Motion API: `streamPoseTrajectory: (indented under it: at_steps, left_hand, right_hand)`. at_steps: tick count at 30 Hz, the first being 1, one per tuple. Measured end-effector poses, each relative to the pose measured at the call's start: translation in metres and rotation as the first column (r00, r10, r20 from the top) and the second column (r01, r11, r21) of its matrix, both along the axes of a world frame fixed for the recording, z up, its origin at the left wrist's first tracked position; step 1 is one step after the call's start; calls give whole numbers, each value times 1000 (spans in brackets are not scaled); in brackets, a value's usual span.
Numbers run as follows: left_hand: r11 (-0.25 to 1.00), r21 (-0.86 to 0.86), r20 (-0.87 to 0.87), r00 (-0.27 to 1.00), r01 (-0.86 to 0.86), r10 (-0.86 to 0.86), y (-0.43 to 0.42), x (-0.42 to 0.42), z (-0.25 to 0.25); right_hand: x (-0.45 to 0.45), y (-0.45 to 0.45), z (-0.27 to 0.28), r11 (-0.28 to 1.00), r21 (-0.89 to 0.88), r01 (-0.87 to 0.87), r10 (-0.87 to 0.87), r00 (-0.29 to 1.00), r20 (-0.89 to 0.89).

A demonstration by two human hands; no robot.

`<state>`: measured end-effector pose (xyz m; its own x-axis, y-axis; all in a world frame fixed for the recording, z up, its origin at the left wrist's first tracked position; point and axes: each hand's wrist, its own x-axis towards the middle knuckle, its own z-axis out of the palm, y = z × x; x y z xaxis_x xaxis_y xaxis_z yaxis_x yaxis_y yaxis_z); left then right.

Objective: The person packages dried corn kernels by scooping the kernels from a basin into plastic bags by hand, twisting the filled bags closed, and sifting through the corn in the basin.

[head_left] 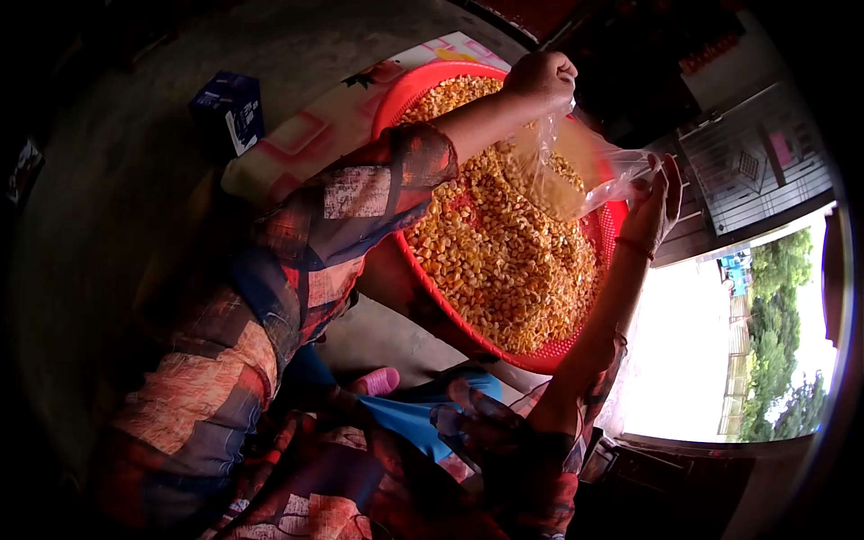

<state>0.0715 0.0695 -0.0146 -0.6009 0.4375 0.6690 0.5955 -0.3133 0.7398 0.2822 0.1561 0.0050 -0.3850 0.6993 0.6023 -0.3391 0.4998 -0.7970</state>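
Observation:
A clear plastic bag (551,175) is stretched between my two hands above a wide red plastic basket (438,301) with perforated sides. My left hand (543,79) is closed in a fist on the bag's upper edge, over the far rim. On the opposite side, my right hand (654,205) grips the other edge of the bag between closed fingers. Yellow-orange corn kernels (508,270) fill much of the basket, and red mesh shows through between them. A yellowish mass shows in or through the lower bag; which of the two I cannot tell.
The basket rests on a surface with a pink-and-white patterned cover (301,135). A dark blue box (229,112) stands on the floor to the left. A pink slipper (378,382) shows below. At right, a metal gate (756,166) adjoins a bright doorway.

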Motion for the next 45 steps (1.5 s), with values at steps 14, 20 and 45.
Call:
streamPoseTrajectory:
  at_steps: [14,20,45]
  left_hand:
    - [705,-113,34,712,700,-702,-39,58,45]
    - [709,-145,-28,713,691,-701,-32,39,37]
    - [942,-134,1,951,308,-310,0,4,-54]
  right_hand:
    - [-49,-32,-34,837,543,68,-319,866,384]
    - [-36,-28,-17,857,427,289,-401,894,200]
    - [-6,-11,-44,928,371,21,-345,424,838]
